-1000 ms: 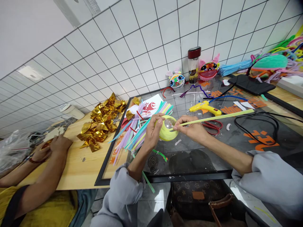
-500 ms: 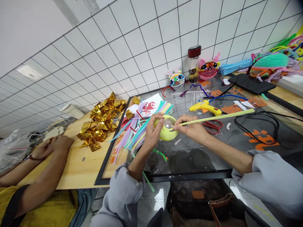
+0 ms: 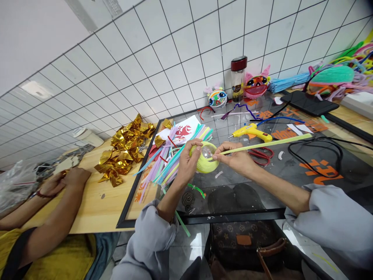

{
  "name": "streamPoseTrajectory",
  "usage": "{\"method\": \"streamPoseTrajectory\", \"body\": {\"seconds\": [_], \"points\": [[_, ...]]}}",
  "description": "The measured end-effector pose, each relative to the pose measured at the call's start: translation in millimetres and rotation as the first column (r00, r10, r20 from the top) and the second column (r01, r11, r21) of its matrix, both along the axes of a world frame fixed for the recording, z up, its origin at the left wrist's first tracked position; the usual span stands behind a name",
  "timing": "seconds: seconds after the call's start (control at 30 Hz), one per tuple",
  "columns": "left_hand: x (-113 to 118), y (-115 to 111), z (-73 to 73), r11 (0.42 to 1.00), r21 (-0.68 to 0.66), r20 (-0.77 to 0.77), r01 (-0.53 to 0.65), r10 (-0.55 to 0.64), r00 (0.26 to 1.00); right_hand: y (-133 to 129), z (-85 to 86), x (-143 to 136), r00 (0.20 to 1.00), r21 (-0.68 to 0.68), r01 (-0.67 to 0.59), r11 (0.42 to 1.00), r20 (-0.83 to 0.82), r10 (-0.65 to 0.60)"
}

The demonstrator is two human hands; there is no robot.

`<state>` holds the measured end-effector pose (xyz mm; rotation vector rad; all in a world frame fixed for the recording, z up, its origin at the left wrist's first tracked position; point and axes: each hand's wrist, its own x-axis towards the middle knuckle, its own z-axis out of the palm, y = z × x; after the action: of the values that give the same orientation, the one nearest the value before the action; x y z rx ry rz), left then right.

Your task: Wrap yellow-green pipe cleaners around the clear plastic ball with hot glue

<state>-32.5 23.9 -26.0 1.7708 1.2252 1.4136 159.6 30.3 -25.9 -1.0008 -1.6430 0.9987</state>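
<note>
My left hand is closed on the left side of a clear ball wrapped with yellow pipe cleaner; bare clear plastic shows at its middle. A long yellow pipe cleaner strip runs out to the right from the ball, and my right hand pinches it close to the ball's right edge. Left of the ball lies a bundle of pastel pipe cleaners, partly behind my left hand. A yellow glue gun and red-handled scissors lie beyond my right hand.
Crumpled gold foil pieces lie on the wooden table at left, near a co-worker's hands. Along the wall stand a decorated ball face, a jar and a pink figure. A black cable coils at right. A brown bag sits below the edge.
My hands stay almost in place around the ball. The free end of the yellow strip has shifted very slightly left. The co-worker's hands have moved a little.
</note>
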Motion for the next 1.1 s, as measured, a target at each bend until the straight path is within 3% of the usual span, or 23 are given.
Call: {"method": "streamPoseTrajectory", "body": {"seconds": [0.27, 0.6, 1.1], "points": [[-2.6, 0.2, -1.3, 0.999, 0.007, 0.02, 0.052, -0.052, 0.998, 0.8, -1.0, -0.9, 1.0, -0.018, 0.011, 1.0, -0.005, -0.011], [-19.9, 7.7, -0.6, 0.97, -0.052, 0.0, 0.237, -0.238, 0.971, 1.3, 0.1, -0.2, 0.999, -0.02, 0.028, 0.999, 0.024, -0.028], [-22.1, 3.8, 6.7, 0.97, -0.08, -0.077, 0.228, -0.234, 0.969, 2.1, -1.8, -1.1, 0.999, -0.025, 0.035, 0.999, -0.02, -0.035]]}}
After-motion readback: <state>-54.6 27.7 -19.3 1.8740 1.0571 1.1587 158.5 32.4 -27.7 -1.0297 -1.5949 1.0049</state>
